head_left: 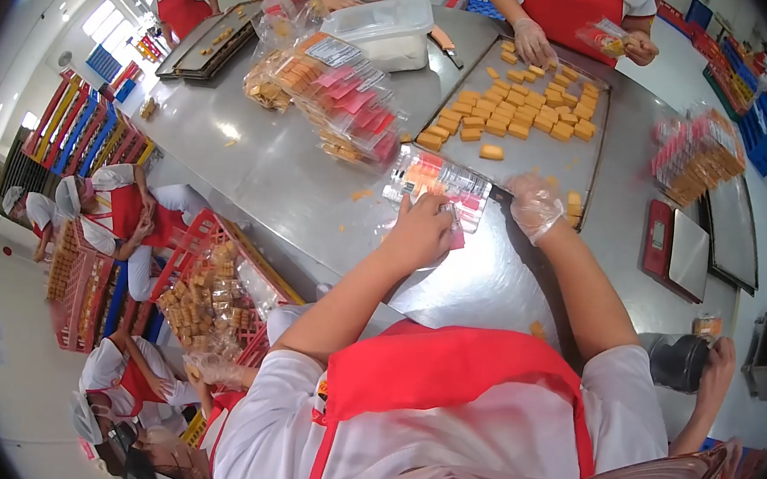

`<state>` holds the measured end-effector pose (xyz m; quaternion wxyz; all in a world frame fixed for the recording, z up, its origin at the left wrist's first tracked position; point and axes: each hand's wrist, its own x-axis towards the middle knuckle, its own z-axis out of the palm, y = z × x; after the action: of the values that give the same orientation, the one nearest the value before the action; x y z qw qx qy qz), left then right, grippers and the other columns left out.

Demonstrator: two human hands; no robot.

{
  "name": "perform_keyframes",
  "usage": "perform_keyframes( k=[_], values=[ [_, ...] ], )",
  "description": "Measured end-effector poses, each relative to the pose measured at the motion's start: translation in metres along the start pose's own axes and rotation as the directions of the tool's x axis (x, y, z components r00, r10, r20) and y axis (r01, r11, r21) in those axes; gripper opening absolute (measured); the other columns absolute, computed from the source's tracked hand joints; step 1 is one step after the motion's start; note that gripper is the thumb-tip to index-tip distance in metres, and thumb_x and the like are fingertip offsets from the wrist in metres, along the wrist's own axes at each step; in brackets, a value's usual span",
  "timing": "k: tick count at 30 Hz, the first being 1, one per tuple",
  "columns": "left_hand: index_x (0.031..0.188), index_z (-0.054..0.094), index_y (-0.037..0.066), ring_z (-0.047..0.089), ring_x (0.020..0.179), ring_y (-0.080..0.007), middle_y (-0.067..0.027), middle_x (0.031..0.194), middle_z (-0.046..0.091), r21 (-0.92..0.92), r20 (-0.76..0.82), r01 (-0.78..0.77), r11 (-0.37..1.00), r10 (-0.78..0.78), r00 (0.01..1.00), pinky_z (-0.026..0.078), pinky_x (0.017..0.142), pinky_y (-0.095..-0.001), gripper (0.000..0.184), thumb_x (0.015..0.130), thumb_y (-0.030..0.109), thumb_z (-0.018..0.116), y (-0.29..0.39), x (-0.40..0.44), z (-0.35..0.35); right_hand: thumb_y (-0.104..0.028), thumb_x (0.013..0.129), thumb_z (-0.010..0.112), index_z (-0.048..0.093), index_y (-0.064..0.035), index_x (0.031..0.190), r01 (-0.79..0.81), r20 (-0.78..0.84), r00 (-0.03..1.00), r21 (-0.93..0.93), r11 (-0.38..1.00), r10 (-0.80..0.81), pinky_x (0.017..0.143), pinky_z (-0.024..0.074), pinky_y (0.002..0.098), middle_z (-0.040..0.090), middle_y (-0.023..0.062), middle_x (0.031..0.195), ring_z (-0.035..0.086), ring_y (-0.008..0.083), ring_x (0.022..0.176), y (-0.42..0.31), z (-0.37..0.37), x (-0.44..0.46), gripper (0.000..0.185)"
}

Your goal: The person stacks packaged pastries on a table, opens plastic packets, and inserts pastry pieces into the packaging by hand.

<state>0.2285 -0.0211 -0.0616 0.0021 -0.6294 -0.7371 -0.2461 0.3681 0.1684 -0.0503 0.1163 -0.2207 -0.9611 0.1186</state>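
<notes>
My left hand (424, 230) is bare and presses its fingers on a clear plastic packet (474, 196) with a printed red and orange label. The packet lies flat on the steel table, just below the tray's near edge. My right hand (535, 206) wears a clear plastic glove and is closed by the packet's right side. A dark tool (500, 196), perhaps a handle, juts left from its fingers to the packet; its kind is unclear. Beyond my hands, several small golden cakes (533, 110) sit in rows on a metal tray (589, 77).
Filled packets (333, 94) lie stacked at left, by a translucent plastic tub (382, 32). More packets (696, 160) and a red scale (660, 236) stand at right. Across the table, a person's gloved hand (535, 45) is over the tray. A red crate (209, 301) holds packed cakes.
</notes>
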Motion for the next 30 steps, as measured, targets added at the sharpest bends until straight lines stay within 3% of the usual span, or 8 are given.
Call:
perform_keyframes(
  k=[7,10,14,16,19,22,25,30],
  values=[
    [0.075,0.055,0.004,0.045,0.105,-0.0278,-0.0136,0.110,0.050,-0.183,-0.062,-0.079,0.980,0.069,0.996,0.024,0.096,-0.0510,0.012,0.070,0.015,0.053,-0.005,0.016,-0.020,0.000,0.065,0.049,0.060,-0.0065,0.082,0.005,-0.054,0.999,0.053,0.999,-0.002,0.066,0.0447,0.0394,0.058,0.0170,0.078,0.056,0.0340,0.076,0.001,0.002,0.004,0.022],
    [0.074,0.054,0.004,0.046,0.104,-0.0288,-0.0137,0.108,0.052,-0.184,0.084,-0.090,0.979,0.107,0.991,0.027,0.094,-0.0500,0.012,0.070,0.015,0.052,-0.024,0.026,0.001,-0.001,0.064,0.049,0.060,-0.0041,0.076,0.018,-0.081,0.997,0.104,0.994,-0.010,0.064,0.0445,0.0397,0.057,0.0181,0.074,0.056,0.0347,0.075,-0.011,-0.013,0.002,0.016],
    [0.076,0.054,0.003,0.047,0.103,-0.0312,-0.0153,0.106,0.053,-0.088,-0.097,-0.036,0.995,0.027,0.995,0.029,0.091,-0.0511,0.014,0.070,0.016,0.052,-0.026,0.041,0.023,-0.002,0.063,0.050,0.059,-0.0042,0.078,-0.062,0.144,0.989,0.118,0.991,0.045,0.064,0.0442,0.0403,0.057,0.0188,0.072,0.056,0.0355,0.076,-0.025,-0.037,0.006,0.017],
    [0.078,0.054,0.003,0.047,0.103,-0.0326,-0.0161,0.104,0.054,-0.103,-0.145,0.034,0.994,-0.048,0.988,0.031,0.090,-0.0503,0.014,0.070,0.015,0.053,-0.023,0.048,0.025,-0.003,0.063,0.049,0.059,-0.0048,0.080,-0.021,0.107,0.994,0.160,0.987,0.004,0.064,0.0438,0.0408,0.057,0.0193,0.073,0.055,0.0358,0.076,-0.011,-0.014,0.005,0.019],
    [0.077,0.054,0.003,0.053,0.092,-0.0299,-0.0154,0.096,0.055,-0.265,-0.092,0.056,0.962,-0.083,0.992,0.037,0.087,-0.0410,0.011,0.072,0.012,0.051,-0.019,0.044,0.008,-0.002,0.064,0.048,0.059,-0.0049,0.081,0.008,0.039,0.999,0.112,0.994,-0.013,0.065,0.0436,0.0413,0.057,0.0196,0.074,0.055,0.0358,0.076,-0.002,0.004,0.001,0.021],
    [0.076,0.053,0.002,0.053,0.083,-0.0312,-0.0152,0.087,0.055,-0.479,-0.362,-0.055,0.876,-0.140,0.922,0.041,0.075,-0.0373,0.007,0.071,0.008,0.054,-0.005,0.024,-0.013,-0.005,0.066,0.050,0.059,-0.0049,0.083,-0.046,0.052,0.998,0.086,0.995,0.042,0.066,0.0438,0.0408,0.057,0.0180,0.078,0.055,0.0348,0.076,0.000,0.008,0.000,0.019],
    [0.074,0.052,0.002,0.051,0.076,-0.0313,-0.0138,0.079,0.053,-0.209,-0.575,-0.116,0.971,-0.026,0.818,0.042,0.067,-0.0376,0.006,0.071,0.004,0.056,-0.015,-0.007,-0.038,-0.011,0.069,0.053,0.058,-0.0050,0.085,-0.008,-0.049,0.999,0.132,0.991,0.014,0.068,0.0443,0.0397,0.058,0.0151,0.084,0.055,0.0334,0.078,-0.003,-0.007,-0.011,0.018],
    [0.074,0.052,0.003,0.050,0.075,-0.0305,-0.0128,0.079,0.051,-0.122,-0.322,0.035,0.992,-0.073,0.944,0.042,0.066,-0.0374,0.012,0.065,0.004,0.059,-0.023,-0.065,-0.105,-0.016,0.069,0.057,0.057,-0.0049,0.086,0.150,-0.273,0.955,0.114,0.982,-0.114,0.070,0.0444,0.0385,0.056,0.0132,0.082,0.054,0.0322,0.078,-0.023,-0.050,-0.010,0.020]
  ],
)
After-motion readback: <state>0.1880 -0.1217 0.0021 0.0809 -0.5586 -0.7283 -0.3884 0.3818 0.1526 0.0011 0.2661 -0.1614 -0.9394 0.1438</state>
